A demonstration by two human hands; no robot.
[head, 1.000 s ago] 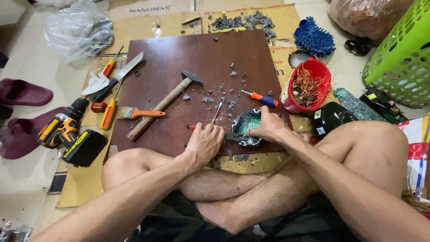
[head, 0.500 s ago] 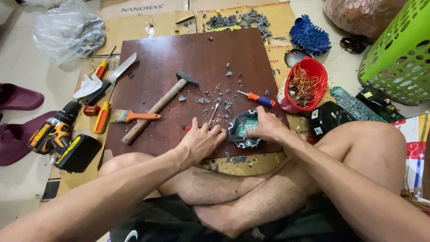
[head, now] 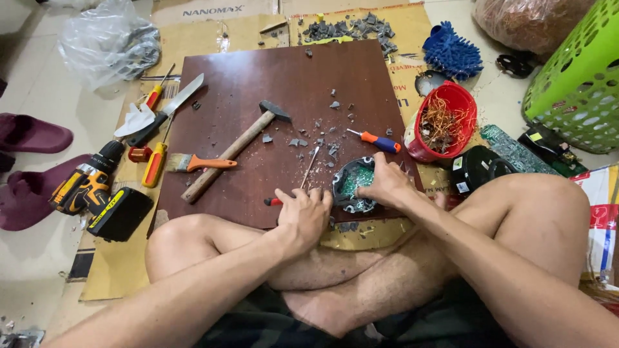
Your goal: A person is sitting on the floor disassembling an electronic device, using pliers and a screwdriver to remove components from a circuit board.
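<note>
Now the left hand (head: 303, 216) has closed around the red-handled screwdriver (head: 291, 192).

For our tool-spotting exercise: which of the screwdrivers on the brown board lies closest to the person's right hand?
The orange-and-blue-handled screwdriver, just above the right hand. The red-handled one sits by the left hand instead.

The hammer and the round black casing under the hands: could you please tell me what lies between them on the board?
In the head view, grey fragments and a thin screwdriver lie between the hammer and the casing.
</note>
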